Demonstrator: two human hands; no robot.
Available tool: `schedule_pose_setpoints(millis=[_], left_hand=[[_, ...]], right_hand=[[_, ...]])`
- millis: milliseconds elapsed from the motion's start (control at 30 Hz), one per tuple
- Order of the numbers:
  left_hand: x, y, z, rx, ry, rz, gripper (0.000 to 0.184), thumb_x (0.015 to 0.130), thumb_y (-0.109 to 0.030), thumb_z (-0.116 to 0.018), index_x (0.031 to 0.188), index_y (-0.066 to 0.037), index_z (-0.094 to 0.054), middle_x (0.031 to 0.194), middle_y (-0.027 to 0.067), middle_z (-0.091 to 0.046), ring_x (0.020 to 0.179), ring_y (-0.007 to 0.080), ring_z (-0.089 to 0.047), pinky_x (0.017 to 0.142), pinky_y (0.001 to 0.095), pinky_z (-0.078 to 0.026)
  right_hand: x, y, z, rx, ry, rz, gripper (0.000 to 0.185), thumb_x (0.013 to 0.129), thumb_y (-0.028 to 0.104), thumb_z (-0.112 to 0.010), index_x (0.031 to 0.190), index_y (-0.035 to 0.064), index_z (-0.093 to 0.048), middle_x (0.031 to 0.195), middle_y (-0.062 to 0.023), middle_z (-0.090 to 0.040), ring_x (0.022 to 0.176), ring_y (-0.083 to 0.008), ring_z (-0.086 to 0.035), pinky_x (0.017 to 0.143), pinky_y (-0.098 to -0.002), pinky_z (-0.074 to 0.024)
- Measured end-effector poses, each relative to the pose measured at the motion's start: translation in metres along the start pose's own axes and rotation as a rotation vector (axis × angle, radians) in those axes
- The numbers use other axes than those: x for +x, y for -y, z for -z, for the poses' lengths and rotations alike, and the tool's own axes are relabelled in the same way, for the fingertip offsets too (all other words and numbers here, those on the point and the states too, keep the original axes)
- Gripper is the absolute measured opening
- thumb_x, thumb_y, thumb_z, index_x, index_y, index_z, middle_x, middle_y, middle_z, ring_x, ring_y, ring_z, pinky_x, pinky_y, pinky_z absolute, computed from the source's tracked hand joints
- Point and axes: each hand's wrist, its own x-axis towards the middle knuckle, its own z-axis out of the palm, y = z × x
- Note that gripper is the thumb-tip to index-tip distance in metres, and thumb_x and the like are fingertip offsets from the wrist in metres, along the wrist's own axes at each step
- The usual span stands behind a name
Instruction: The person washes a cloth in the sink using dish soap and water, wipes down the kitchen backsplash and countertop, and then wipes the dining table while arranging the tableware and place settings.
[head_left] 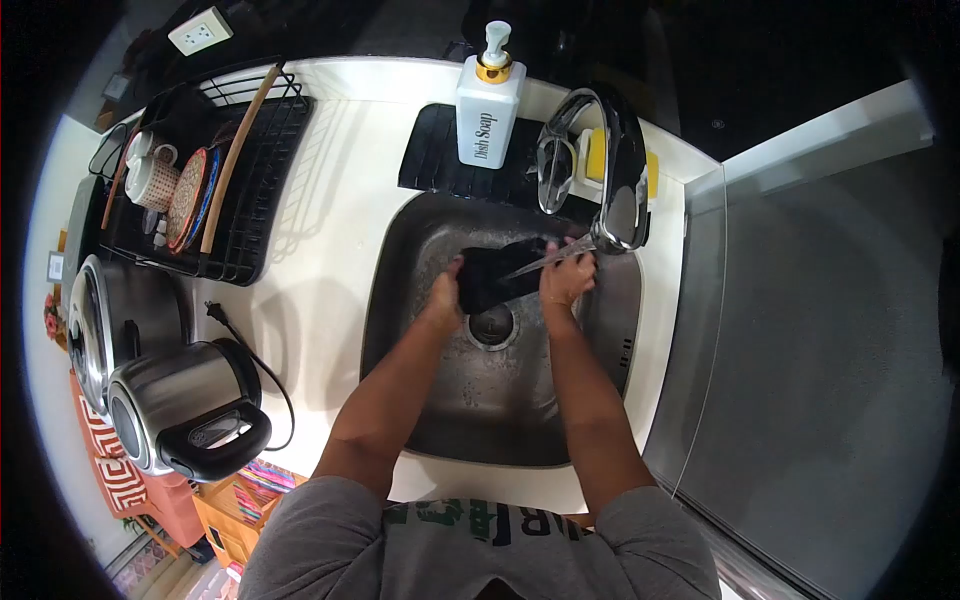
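A black item, perhaps a cloth [498, 278], is stretched between my two hands over the metal sink [480, 420]. My left hand [446, 292] grips its left edge. At its right end, my right hand [568, 276] holds it just below the chrome faucet [628, 190]. A stream of water [540, 264] runs from the spout onto the black item. The round drain [491, 326] shows beneath it, partly covered.
Behind the sink, a white dish soap bottle [488, 115] stands on a black mat [428, 150], with a yellow sponge [597, 155] by the faucet. On the left are a black dish rack [262, 190] and a kettle [185, 395] with its cord.
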Motion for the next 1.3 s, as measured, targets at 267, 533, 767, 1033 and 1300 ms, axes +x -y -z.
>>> schedule_pose_setpoints(millis=[267,533,767,1033,1300], left_hand=[[0.024,0.001,0.043,-0.221,0.068,0.261,0.058,0.089,-0.05,-0.05,0.126,-0.005,-0.052,0.121,0.0134,-0.058,0.106,0.0249,-0.058,0.095,0.035,-0.043],[0.06,0.04,0.032,0.06,0.072,0.131,0.053,0.09,-0.045,-0.053,0.125,-0.006,-0.054,0.116,0.0116,-0.06,0.102,0.0233,-0.059,0.092,0.0343,-0.044],[0.028,-0.011,0.021,0.274,-0.043,-0.39,0.033,0.089,-0.01,-0.055,0.121,-0.003,-0.058,0.109,0.0066,-0.064,0.098,0.0175,-0.059,0.09,0.0316,-0.044],[0.016,0.032,0.027,0.782,-0.785,-0.553,0.043,0.079,-0.014,-0.064,0.122,-0.01,-0.059,0.113,0.0151,-0.062,0.108,0.0298,-0.055,0.094,0.0361,-0.042],[0.05,0.016,0.072,1.188,-0.555,-0.471,0.057,0.079,-0.009,-0.064,0.132,-0.021,-0.051,0.121,0.0174,-0.055,0.114,0.0311,-0.052,0.096,0.0395,-0.042]], right_hand=[[-0.086,0.101,-0.013,0.702,0.121,0.252,0.036,0.07,0.023,-0.077,0.089,-0.0027,-0.061,0.086,-0.0153,-0.061,0.08,-0.0313,-0.06,0.076,-0.0373,-0.0475],[-0.047,0.086,0.023,0.356,0.196,-0.051,0.035,0.083,0.028,-0.066,0.069,-0.002,-0.056,0.064,-0.0201,-0.058,0.059,-0.0354,-0.056,0.059,-0.041,-0.044],[0.001,0.018,0.071,0.555,-0.076,0.345,0.017,0.084,0.016,-0.062,0.094,0.0019,-0.062,0.092,-0.0154,-0.058,0.088,-0.0344,-0.058,0.079,-0.0406,-0.0441],[-0.033,-0.001,0.007,0.031,-0.084,-0.095,0.029,0.083,0.022,-0.062,0.109,0.0117,-0.057,0.12,-0.0107,-0.051,0.114,-0.034,-0.045,0.094,-0.0502,-0.0342],[-0.023,-0.04,-0.001,0.028,-0.018,-0.005,0.038,0.085,0.037,-0.058,0.105,0.0049,-0.058,0.123,-0.0225,-0.047,0.109,-0.0383,-0.045,0.091,-0.051,-0.0324]])
